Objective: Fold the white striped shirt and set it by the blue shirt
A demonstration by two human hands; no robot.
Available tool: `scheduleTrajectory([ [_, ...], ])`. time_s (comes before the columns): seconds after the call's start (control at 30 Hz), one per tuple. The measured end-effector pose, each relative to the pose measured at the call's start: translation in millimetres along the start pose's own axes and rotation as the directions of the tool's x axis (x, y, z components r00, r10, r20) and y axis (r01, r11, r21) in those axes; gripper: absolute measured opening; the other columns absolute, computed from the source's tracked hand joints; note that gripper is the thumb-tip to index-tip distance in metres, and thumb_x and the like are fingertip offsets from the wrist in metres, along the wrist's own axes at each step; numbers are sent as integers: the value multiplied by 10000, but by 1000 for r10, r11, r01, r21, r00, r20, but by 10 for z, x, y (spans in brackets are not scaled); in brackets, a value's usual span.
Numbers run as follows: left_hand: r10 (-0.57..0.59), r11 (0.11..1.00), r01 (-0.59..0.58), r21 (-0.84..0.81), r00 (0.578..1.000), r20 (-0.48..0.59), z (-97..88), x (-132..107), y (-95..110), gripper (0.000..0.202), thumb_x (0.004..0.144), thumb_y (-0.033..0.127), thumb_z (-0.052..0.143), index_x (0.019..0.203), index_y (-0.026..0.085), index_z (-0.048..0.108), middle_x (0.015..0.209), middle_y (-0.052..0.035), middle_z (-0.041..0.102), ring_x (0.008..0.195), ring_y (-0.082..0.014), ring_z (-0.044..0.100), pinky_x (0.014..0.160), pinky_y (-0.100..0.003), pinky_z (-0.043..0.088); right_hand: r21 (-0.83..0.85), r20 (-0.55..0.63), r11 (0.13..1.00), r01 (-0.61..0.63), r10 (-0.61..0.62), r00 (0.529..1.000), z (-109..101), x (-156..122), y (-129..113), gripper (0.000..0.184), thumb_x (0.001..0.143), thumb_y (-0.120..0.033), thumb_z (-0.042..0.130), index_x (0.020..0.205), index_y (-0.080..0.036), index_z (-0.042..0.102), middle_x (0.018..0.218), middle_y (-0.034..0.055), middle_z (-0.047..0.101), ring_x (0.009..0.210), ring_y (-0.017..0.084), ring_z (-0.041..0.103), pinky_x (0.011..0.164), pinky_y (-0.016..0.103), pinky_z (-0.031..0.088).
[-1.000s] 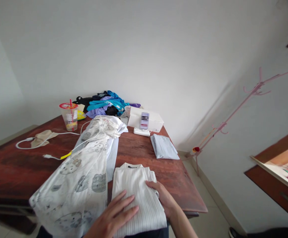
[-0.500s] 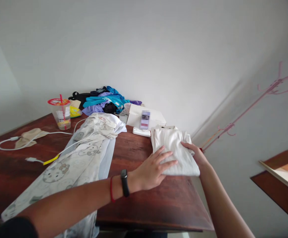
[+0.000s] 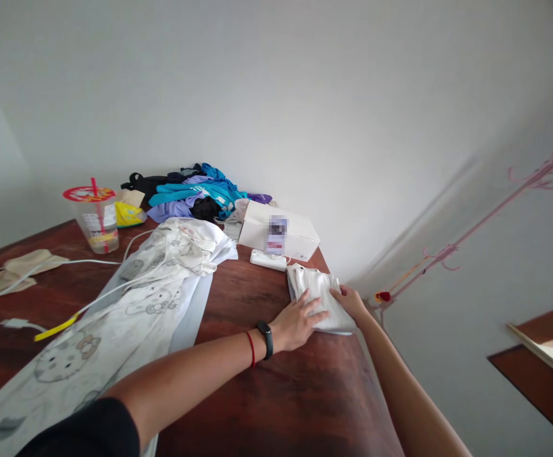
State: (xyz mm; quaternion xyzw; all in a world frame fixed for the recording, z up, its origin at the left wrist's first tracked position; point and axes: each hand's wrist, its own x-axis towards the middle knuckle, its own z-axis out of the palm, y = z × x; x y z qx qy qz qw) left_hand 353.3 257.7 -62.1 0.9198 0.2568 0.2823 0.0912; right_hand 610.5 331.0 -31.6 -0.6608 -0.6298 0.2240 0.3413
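A folded white garment (image 3: 326,295) lies at the right edge of the wooden table, with a pale grey-blue layer showing along its edge. Across its front left part, my left hand (image 3: 298,322) rests flat with fingers spread. My right hand (image 3: 350,304) grips the garment's right side, its thumb on top and some fingers hidden. Left of my hands, a long white cloth with grey cat-face prints (image 3: 148,308) stretches over the table, a plain pale cloth showing beneath it.
Behind the garment stand a white box (image 3: 298,238) and a white power strip (image 3: 267,259). A clothes pile (image 3: 200,193) lies by the wall. A lidded plastic cup (image 3: 96,222) and white cables (image 3: 98,261) are at left. A pink coat rack (image 3: 490,212) leans at right.
Both hands have moved the folded white garment slightly away and down onto the table. My view has shifted a little, so the cup and cables appear farther left.
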Motion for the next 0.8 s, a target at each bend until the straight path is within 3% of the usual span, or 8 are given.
scheduleTrajectory([
  [0.13, 18, 1000, -17, -21, 1000, 4, -73, 169, 56, 519, 1003, 222, 482, 1521, 206, 463, 1647, -143, 327, 1571, -362, 93, 1234, -550, 252, -47, -46, 999, 19, -21, 999, -181, 55, 5, 481, 737, -563, 624, 883, -121, 742, 748, 58, 723, 752, 248, 644, 653, 296, 471],
  [0.3, -101, 993, 114, -40, 968, 231, 55, 229, 58, 763, 908, 362, 648, 1589, 229, 331, 1691, -183, 191, 1539, -484, 104, 1141, -733, 260, -187, -28, 981, -59, 55, 998, -128, 23, 65, 432, 753, -492, 633, 891, -102, 756, 777, 92, 735, 793, 276, 671, 713, 330, 511],
  [0.37, -141, 987, 156, -30, 948, 285, 1, 168, 62, 852, 891, 418, 659, 1616, 248, 245, 1709, -185, 105, 1541, -495, 62, 1109, -784, 237, -226, -68, 971, -83, 69, 995, -58, -35, 61, 479, 789, -462, 616, 1033, -71, 747, 918, 158, 746, 926, 322, 679, 826, 390, 520],
  [0.47, -181, 980, 200, -19, 919, 352, -237, -9, 77, 906, 892, 516, 634, 1627, 210, 202, 1702, -221, 82, 1540, -493, 79, 1143, -759, 190, -351, -213, 933, -83, 7, 977, 52, -161, -72, 611, 874, -430, 553, 1352, -53, 607, 1266, 256, 640, 1215, 379, 583, 1028, 507, 443],
  [0.53, -207, 975, 224, 3, 894, 397, -442, -175, 88, 926, 888, 559, 624, 1624, 176, 213, 1692, -238, 121, 1536, -495, 101, 1176, -713, 179, -431, -245, 903, 6, -123, 962, 155, -276, -272, 605, 919, -432, 526, 1433, -113, 552, 1388, 235, 559, 1311, 379, 515, 1096, 542, 395],
  [0.6, -235, 968, 249, 24, 874, 424, -631, -370, 95, 919, 894, 568, 612, 1620, 155, 228, 1686, -240, 146, 1538, -487, 104, 1197, -670, 183, -411, -161, 889, 201, -288, 944, 309, -416, -546, 541, 945, -436, 522, 1409, -163, 580, 1401, 188, 552, 1333, 349, 503, 1137, 527, 375],
  [0.7, -283, 957, 285, 60, 862, 420, -840, -695, 91, 883, 910, 551, 599, 1615, 153, 247, 1686, -226, 155, 1549, -455, 96, 1214, -640, 178, -210, 18, 870, 446, -452, 892, 646, -676, -1002, 436, 983, -420, 518, 1338, -195, 631, 1362, 151, 580, 1293, 295, 549, 1137, 471, 407],
  [0.8, -341, 939, 330, 95, 860, 381, -966, -1005, 48, 840, 913, 505, 619, 1601, 154, 287, 1680, -221, 179, 1548, -446, 128, 1206, -652, 195, 27, 160, 852, 522, -519, 840, 1049, -966, -1371, 364, 1004, -388, 534, 1299, -211, 652, 1288, 121, 631, 1217, 249, 606, 1085, 416, 463],
])
